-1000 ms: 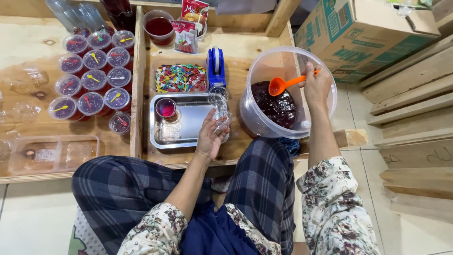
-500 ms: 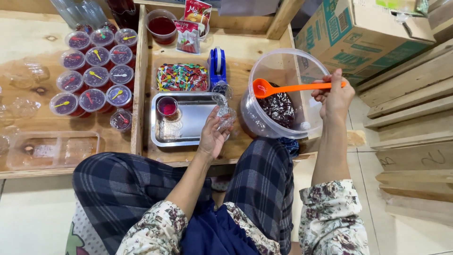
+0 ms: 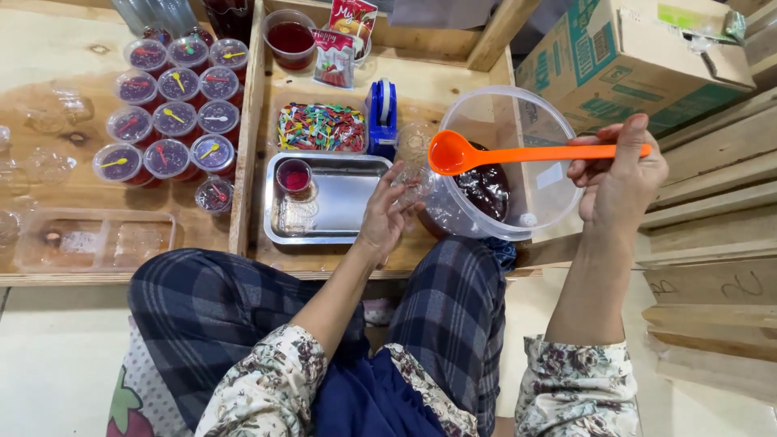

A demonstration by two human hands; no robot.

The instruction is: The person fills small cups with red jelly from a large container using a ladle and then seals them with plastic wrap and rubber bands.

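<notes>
While the right hand (image 3: 619, 174) grips the handle of an orange ladle (image 3: 518, 152) raised over the clear tub (image 3: 506, 162) of dark jelly, the left hand (image 3: 387, 214) clasps a clear cup (image 3: 414, 184) beside the steel tray (image 3: 344, 202).

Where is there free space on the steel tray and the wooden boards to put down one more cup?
The steel tray is bare right of the small red cup, toward the left hand. Left board: bare wood above the sealed cups; these stand tightly packed.
</notes>
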